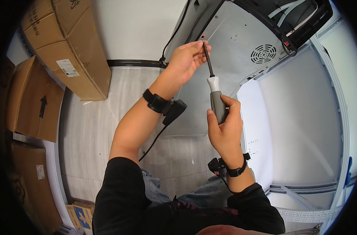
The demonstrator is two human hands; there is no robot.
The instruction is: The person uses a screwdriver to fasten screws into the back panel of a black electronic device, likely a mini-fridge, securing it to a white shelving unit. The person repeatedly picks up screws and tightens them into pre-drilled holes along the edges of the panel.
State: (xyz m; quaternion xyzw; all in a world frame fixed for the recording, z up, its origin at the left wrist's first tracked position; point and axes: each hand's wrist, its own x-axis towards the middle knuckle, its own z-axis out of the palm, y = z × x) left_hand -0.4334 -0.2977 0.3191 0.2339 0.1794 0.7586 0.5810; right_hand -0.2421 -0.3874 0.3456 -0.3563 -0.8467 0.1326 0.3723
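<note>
My right hand [227, 131] is wrapped round the grey handle of a screwdriver [216, 103] with a white collar and a dark shaft. The shaft points away from me, toward the grey metal side panel [235, 41] of a large machine. At the shaft's far end, my left hand [186, 58] pinches the tip between thumb and forefinger, its other fingers loosely curled. Whether a small screw sits between those fingertips is too small to make out. The panel has a round slotted vent [263, 53] and several small holes.
Tall cardboard boxes [74, 51] stand at the left, by the wall. A black cable [174, 37] runs down the machine's left edge. At the right is a metal-framed white surface [304, 117]. Wrist-worn devices [174, 111] with trailing cables sit on both forearms. Pale wood-look floor [92, 133] lies below.
</note>
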